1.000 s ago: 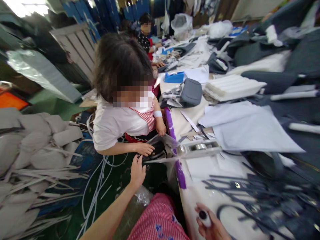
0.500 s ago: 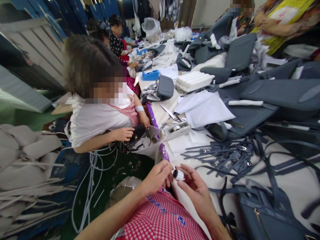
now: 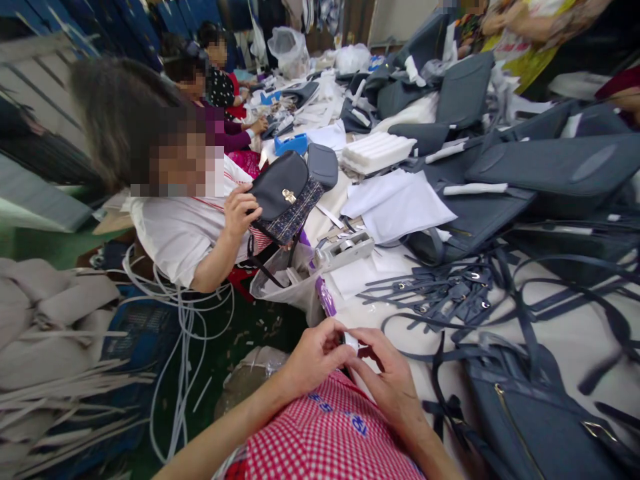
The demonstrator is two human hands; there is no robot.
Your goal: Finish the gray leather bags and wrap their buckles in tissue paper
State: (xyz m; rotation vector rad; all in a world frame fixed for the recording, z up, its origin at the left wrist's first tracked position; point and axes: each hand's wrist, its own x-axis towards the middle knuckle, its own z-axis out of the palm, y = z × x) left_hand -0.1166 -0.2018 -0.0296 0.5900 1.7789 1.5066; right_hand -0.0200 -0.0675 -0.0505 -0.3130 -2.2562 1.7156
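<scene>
My left hand and my right hand meet at the near edge of the white worktable, just above my red checked apron. Their fingers are curled together around a small white roll, of which only a sliver shows between the fingertips. A grey-blue bag lies to the right of my right hand, with several grey-blue straps spread beyond it.
A seated person to my left lifts a dark handbag with a gold clasp over a clear plastic bag. A tape dispenser, white sheets and a foam stack lie farther up. Grey padded pieces and white cords cover the floor.
My left hand came back from the neighbour's plastic bag and joined my right hand on the small roll, closing over it. The neighbour has lifted the dark handbag out of the plastic bag.
</scene>
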